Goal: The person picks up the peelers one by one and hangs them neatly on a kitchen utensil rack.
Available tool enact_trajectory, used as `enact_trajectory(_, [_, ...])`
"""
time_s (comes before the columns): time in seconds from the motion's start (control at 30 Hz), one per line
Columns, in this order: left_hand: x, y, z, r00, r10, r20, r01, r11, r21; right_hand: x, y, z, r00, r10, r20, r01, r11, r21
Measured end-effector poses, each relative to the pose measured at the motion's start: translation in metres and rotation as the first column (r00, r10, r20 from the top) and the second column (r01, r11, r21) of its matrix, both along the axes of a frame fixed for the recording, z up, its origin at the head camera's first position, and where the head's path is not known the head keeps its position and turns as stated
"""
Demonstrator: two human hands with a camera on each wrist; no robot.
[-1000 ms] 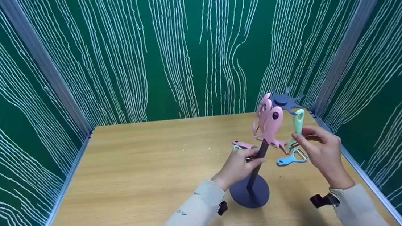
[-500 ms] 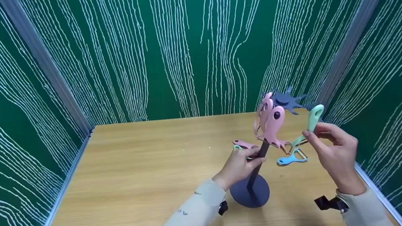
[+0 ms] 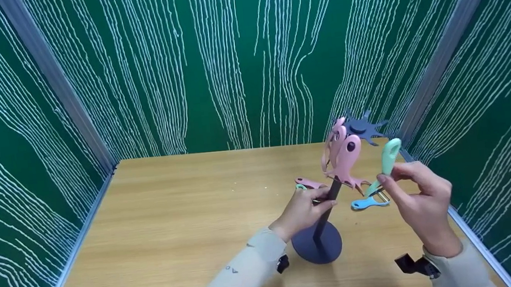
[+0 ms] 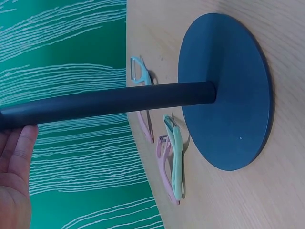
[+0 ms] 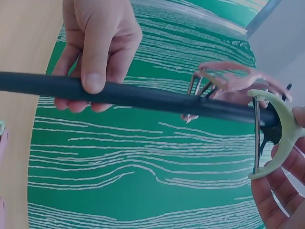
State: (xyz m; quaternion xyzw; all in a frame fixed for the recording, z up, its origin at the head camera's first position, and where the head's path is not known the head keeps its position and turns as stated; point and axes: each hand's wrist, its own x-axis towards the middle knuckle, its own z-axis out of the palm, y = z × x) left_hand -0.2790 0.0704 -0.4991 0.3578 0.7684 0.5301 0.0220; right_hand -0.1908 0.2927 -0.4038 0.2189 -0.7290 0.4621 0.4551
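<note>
My left hand (image 3: 300,211) grips the dark pole (image 3: 325,220) of an upright stand with a round base (image 3: 308,250). Several pink peelers (image 3: 348,156) hang from the left side of its hooked top (image 3: 359,127). To the right of the hooks, my right hand (image 3: 425,202) pinches a light green peeler (image 3: 390,155), its holed handle end up and its blade end down. The peeler is apart from the hooks in the head view. In the right wrist view its blade end (image 5: 286,138) appears in front of the pole.
On the wooden table (image 3: 174,224) behind the stand lie a blue peeler (image 3: 366,203), another green peeler (image 4: 177,164) and pink peelers (image 4: 164,174). Green walls with white wavy lines and grey corner posts (image 3: 57,73) enclose the table.
My right hand drew the green peeler rightward away from the hooks, then brought it slightly back left and lower. My left hand has stayed on the pole.
</note>
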Motion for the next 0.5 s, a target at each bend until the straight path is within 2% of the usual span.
enact_trajectory(0.3, [-0.0013,0.0007,-0.0012,0.998,0.011,-0.068,-0.01,1.0,0.008,-0.0022,-0.0087,0.0002,1.0,-0.004,-0.002,0.004,0.999,0.046])
enact_trajectory(0.5, [-0.0022,0.0,-0.0025,0.999,0.009,-0.045,-0.009,1.0,0.003,-0.0038,-0.0104,-0.005,1.0,0.001,0.013,-0.002,0.999,0.051])
